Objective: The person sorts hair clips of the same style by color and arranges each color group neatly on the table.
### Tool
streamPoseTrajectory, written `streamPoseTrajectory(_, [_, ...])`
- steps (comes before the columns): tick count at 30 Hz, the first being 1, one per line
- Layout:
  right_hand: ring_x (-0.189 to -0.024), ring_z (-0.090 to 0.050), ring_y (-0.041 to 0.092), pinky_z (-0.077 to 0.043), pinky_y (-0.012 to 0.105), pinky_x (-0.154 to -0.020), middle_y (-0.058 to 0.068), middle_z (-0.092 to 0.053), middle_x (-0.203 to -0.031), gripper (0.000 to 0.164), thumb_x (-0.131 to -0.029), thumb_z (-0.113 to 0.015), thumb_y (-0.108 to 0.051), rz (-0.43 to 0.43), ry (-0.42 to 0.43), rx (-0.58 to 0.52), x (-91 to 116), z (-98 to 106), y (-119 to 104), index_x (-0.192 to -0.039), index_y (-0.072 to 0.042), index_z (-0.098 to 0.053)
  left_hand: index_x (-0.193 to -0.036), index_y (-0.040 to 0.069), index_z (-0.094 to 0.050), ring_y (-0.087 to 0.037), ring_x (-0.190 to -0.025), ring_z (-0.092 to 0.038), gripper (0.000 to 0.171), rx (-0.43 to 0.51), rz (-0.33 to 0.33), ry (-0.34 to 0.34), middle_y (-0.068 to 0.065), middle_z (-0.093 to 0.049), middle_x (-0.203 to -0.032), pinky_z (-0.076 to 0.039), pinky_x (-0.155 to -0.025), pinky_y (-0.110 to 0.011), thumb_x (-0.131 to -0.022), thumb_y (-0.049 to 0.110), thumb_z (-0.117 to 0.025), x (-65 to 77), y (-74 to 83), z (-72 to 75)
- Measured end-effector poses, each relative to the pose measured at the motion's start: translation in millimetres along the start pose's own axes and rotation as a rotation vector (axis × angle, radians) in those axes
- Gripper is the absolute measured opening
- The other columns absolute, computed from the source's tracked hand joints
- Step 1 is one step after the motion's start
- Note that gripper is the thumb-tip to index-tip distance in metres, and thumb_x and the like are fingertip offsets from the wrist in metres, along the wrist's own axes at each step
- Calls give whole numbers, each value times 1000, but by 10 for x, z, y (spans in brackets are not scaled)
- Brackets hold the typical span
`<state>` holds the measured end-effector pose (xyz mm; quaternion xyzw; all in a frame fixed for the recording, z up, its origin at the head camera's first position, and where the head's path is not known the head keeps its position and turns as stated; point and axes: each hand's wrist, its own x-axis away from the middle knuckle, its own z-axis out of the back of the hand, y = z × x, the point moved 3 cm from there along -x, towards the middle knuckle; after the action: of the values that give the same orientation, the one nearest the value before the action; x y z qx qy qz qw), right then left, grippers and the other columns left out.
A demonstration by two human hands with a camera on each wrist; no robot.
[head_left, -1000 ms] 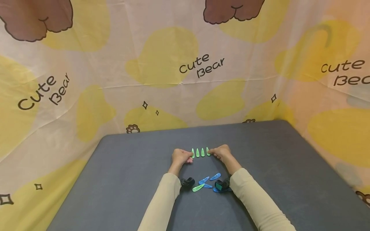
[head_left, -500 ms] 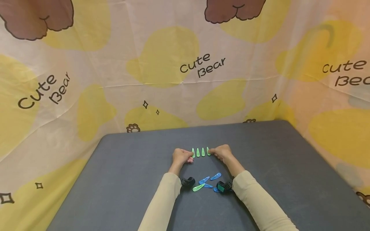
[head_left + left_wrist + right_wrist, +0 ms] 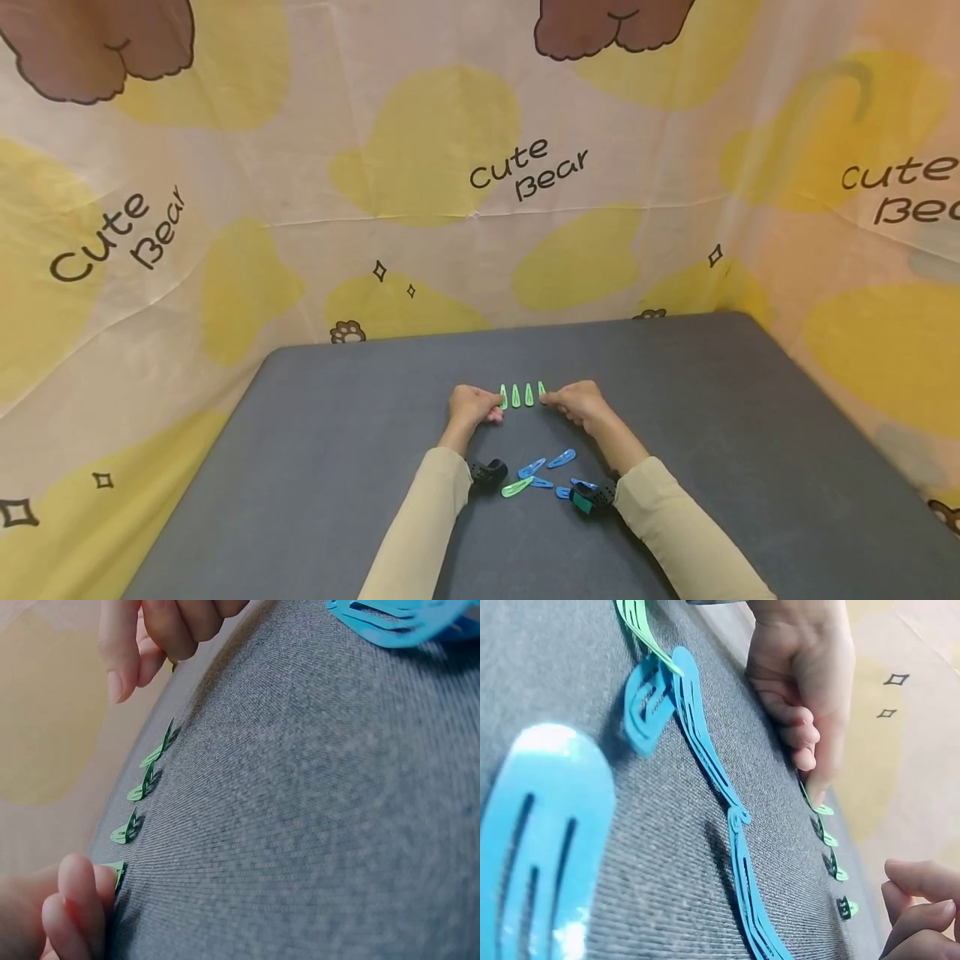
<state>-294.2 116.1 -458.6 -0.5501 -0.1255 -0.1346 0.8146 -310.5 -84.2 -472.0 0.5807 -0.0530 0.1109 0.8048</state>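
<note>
In the head view, several green snap hair clips [image 3: 516,396] stand side by side in an upright row on the grey table. My left hand [image 3: 471,406] pinches the leftmost green clip [image 3: 116,874] with its fingertips, which partly cover it in the left wrist view. At the row's other end is my right hand [image 3: 581,402], close beside the rightmost green clip [image 3: 847,907]. In the right wrist view a small gap shows between that clip and the right fingertips [image 3: 897,870]. The right hand's fingers are loosely bent and hold nothing.
Nearer to me, between the forearms, several blue hair clips [image 3: 561,458] and one green hair clip [image 3: 517,487] lie scattered, some overlapping. Black wrist cameras [image 3: 489,473] hang low beside them. A printed cloth [image 3: 420,150] surrounds the table's [image 3: 337,500] far and side edges.
My right forearm has swung outward to the right, and its fingertips have drawn slightly back from the rightmost green clip. My left hand stays at the leftmost clip.
</note>
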Motion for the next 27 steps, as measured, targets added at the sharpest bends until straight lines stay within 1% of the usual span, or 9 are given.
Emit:
streamPoseTrajectory(5, [-47, -31, 8, -24, 23, -47, -6, -39, -48, 45, -81, -74, -24, 16, -22, -3, 52, -12, 9, -49, -17, -44, -85, -11, -72, 1, -35, -53, 15, 11, 5, -6, 7, -55, -43, -43, -40, -12, -80, 4, -71, 9, -13, 6])
streamPoseTrajectory(12, [-48, -32, 8, -26, 23, -49, -7, -41, -50, 37, -81, -74, -24, 9, -75, -31, 116, -36, -2, -54, -15, -50, -84, -10, -71, 0, -35, -53, 15, 3, 0, -1, 6, -55, -44, -42, -41, -12, -80, 4, -71, 6, -24, 9])
streamPoseTrajectory(16, [-48, -32, 8, -25, 23, -48, -7, -40, -49, 34, -81, -74, -25, 21, -101, -14, 161, -56, -9, -57, -13, -52, -83, -10, -71, 0, -35, -53, 15, 9, 1, 0, 6, -55, -43, -42, -40, -12, -79, 4, -71, 8, -23, 6])
streamPoseTrajectory(20, [-49, -31, 9, -25, 23, -48, -7, -39, -49, 31, -81, -75, -26, 50, -125, 6, 223, -82, -19, -61, -12, -55, -82, -10, -71, 0, -35, -53, 15, 12, 5, 2, 6, -56, -43, -42, -40, -13, -79, 5, -71, 4, -26, -5])
streamPoseTrajectory(25, [-50, -32, 9, -26, 23, -48, -6, -39, -50, 32, -82, -74, -26, 95, -153, 32, 316, -100, -35, -62, -10, -55, -82, -9, -72, 0, -35, -53, 15, -5, 2, 9, 6, -56, -43, -42, -40, -13, -79, 5, -72, -3, -24, -9])
streamPoseTrajectory(27, [-50, -33, 9, -27, 23, -48, -6, -39, -50, 30, -81, -74, -25, 104, -161, 36, 348, -105, -36, -63, -9, -58, -82, -9, -72, 0, -35, -53, 15, -11, 3, 11, 6, -55, -43, -42, -40, -13, -79, 6, -72, -1, -15, -8])
